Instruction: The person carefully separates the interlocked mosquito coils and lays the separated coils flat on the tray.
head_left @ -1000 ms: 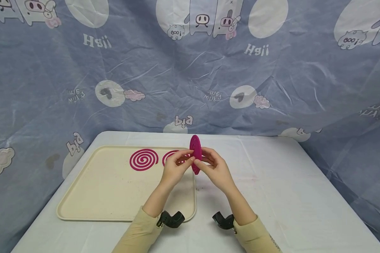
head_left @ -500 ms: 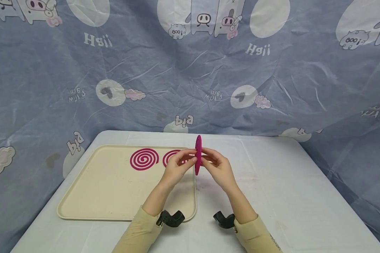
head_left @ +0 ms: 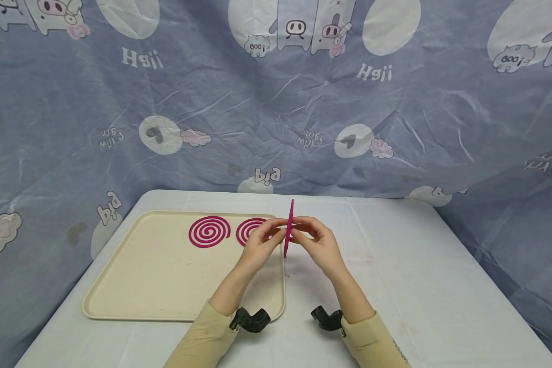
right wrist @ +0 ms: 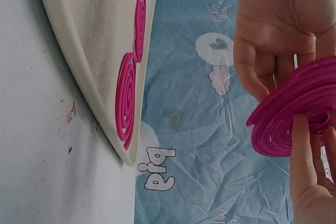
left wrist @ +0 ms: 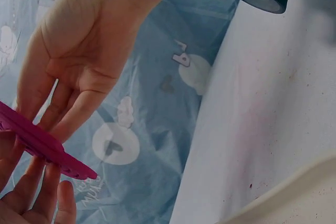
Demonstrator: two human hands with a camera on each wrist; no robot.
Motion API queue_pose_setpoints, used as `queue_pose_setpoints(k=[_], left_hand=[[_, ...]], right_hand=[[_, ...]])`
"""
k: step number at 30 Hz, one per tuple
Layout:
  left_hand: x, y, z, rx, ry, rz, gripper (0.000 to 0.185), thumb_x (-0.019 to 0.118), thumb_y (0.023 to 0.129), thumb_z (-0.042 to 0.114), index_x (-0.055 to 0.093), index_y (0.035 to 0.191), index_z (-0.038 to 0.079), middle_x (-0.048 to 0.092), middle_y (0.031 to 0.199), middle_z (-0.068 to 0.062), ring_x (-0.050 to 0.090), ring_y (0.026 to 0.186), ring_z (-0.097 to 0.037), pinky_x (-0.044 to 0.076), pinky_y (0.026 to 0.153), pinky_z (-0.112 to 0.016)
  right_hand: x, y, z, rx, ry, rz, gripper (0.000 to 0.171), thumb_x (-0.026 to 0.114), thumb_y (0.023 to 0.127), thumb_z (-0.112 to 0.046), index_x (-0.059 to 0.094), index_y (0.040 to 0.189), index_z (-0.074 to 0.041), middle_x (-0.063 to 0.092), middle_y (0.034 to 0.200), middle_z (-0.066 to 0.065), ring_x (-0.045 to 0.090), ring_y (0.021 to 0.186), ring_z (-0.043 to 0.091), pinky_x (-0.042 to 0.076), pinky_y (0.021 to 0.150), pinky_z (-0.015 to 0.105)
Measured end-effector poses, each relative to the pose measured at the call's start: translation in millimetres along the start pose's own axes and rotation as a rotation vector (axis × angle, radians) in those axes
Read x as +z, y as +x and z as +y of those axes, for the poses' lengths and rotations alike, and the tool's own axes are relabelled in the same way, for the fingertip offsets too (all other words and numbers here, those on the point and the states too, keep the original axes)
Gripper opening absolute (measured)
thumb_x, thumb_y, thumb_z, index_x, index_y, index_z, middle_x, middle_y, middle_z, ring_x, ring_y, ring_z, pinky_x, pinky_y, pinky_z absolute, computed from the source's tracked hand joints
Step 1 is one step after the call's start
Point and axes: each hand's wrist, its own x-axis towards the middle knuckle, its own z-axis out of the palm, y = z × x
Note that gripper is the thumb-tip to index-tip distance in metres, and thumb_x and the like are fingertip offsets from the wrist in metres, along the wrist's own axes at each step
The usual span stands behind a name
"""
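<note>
Both hands hold a magenta mosquito coil (head_left: 291, 209) upright between them, above the right edge of the tray. The head view shows it almost edge-on; its closely packed spiral face shows in the right wrist view. My left hand (head_left: 259, 244) pinches it from the left, thumb near me and fingers behind. From the right, my right hand (head_left: 321, 246) pinches it the same way, and its fingertips (right wrist: 300, 124) press near the spiral's centre. Two looser magenta coils lie at the tray's back: one coil (head_left: 209, 232) in full view, the other coil (head_left: 247, 232) partly behind my left hand.
A cream tray (head_left: 165, 276) with a raised rim covers the left half of the white-covered table (head_left: 386, 266). Reddish crumbs dot the cloth beside it. Black wrist mounts (head_left: 250, 320) sit on both sleeves. A blue patterned curtain (head_left: 257, 102) hangs behind and along the sides.
The held coil has turned from showing some of its face to nearly edge-on, its top now leaning slightly right. Both hands have shifted slightly right with it. The coils on the tray stay put.
</note>
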Motion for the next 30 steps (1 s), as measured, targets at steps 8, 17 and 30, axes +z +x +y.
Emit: queue_pose_setpoints(k=[8,17,30], left_hand=[[1.8,-0.6,-0.8,0.008,0.013,0.044,0.027,0.06,0.092,0.009,0.061,0.117,0.0,0.06,0.112,-0.013,0.056,0.1,-0.021,0.044,0.085,-0.032],[4.1,-1.3,-1.6,0.06,0.028,0.1,0.025,0.062,0.089,0.006,0.064,0.113,-0.003,0.062,0.109,-0.016,0.059,0.097,-0.024,0.046,0.087,-0.034],[8.7,-2.7,0.5,0.185,0.13,0.128,0.024,0.062,0.088,-0.001,0.064,0.111,-0.006,0.065,0.106,-0.02,0.061,0.099,-0.032,0.051,0.086,-0.04]], right_hand=[[-2.7,-0.4,-0.7,-0.003,-0.006,-0.03,0.028,0.059,0.092,-0.006,0.056,0.117,0.006,0.059,0.112,0.015,0.06,0.101,0.02,0.054,0.082,0.036],[-6.2,0.3,-0.1,-0.021,-0.023,-0.061,0.03,0.056,0.093,-0.005,0.053,0.12,0.008,0.057,0.114,0.019,0.059,0.102,0.019,0.054,0.082,0.034],[-8.7,0.8,2.5,-0.047,-0.033,-0.068,0.031,0.063,0.088,-0.001,0.057,0.118,0.006,0.06,0.114,0.017,0.058,0.106,0.021,0.053,0.083,0.036]])
